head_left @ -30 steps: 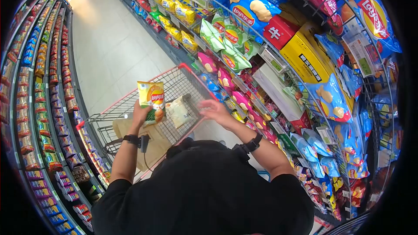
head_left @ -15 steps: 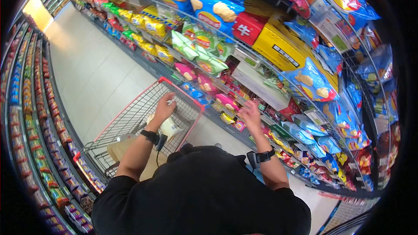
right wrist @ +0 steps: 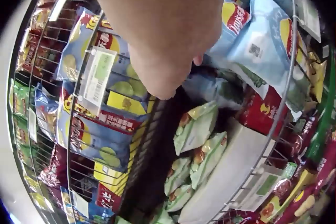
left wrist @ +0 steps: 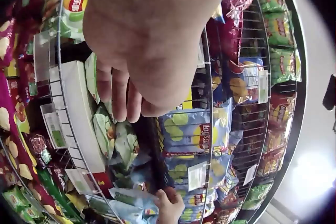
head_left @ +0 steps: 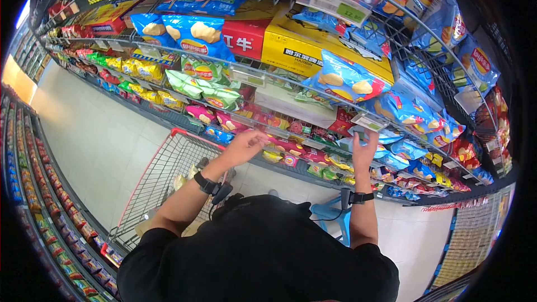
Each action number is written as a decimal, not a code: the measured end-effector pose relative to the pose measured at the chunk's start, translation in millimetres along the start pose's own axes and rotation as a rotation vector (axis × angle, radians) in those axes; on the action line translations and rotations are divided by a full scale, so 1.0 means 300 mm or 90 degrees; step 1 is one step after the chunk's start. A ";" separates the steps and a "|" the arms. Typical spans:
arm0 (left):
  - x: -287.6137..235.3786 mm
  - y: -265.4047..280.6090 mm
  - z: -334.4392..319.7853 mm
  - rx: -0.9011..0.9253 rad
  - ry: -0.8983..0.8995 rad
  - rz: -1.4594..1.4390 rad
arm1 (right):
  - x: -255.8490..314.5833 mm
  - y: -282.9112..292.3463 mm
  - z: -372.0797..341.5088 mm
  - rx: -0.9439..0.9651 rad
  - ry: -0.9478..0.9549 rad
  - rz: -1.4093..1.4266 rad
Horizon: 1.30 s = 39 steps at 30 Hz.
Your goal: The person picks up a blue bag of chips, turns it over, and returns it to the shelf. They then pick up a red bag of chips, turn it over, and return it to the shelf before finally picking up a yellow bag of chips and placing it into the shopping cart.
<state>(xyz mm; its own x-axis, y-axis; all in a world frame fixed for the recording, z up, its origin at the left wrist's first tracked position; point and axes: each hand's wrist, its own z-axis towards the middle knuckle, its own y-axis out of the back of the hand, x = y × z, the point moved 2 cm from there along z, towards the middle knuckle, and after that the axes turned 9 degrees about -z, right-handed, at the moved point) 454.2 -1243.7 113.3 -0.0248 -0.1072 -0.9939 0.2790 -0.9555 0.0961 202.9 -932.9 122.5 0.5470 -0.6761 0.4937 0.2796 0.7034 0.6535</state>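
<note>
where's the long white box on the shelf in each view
head: right of centre, the white box runs below the yellow carton
left wrist: toward the left edge, the white box runs steeply down
right wrist: lower right, the white box lies slanted
shared landmark: pale green bags beside the box, right of it in left wrist, left of it in right wrist

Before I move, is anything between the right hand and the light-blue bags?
Nothing visible blocks the right hand from the light-blue bags; in the head view, a price label shows just past its fingertips. I can't tell whether it touches a bag.
</note>
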 end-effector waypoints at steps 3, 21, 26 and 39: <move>0.003 -0.019 -0.018 -0.005 0.023 -0.019 | -0.035 0.075 0.008 -0.077 -0.031 0.092; -0.020 -0.372 0.207 0.153 0.044 -0.065 | -0.202 0.161 0.092 0.038 0.026 -0.043; -0.085 -0.446 0.243 0.169 -0.021 -0.010 | -0.112 0.180 0.068 -0.051 0.112 0.003; -0.220 -0.530 0.225 0.110 -0.113 0.151 | 0.273 0.153 -0.064 0.017 0.222 0.251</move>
<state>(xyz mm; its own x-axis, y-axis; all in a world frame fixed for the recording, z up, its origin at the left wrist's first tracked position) 346.8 -1103.3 167.2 -0.1499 -0.3640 -0.9193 0.1300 -0.9289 0.3466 275.8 -951.9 181.9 0.8381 -0.2450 0.4874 -0.0183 0.8804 0.4739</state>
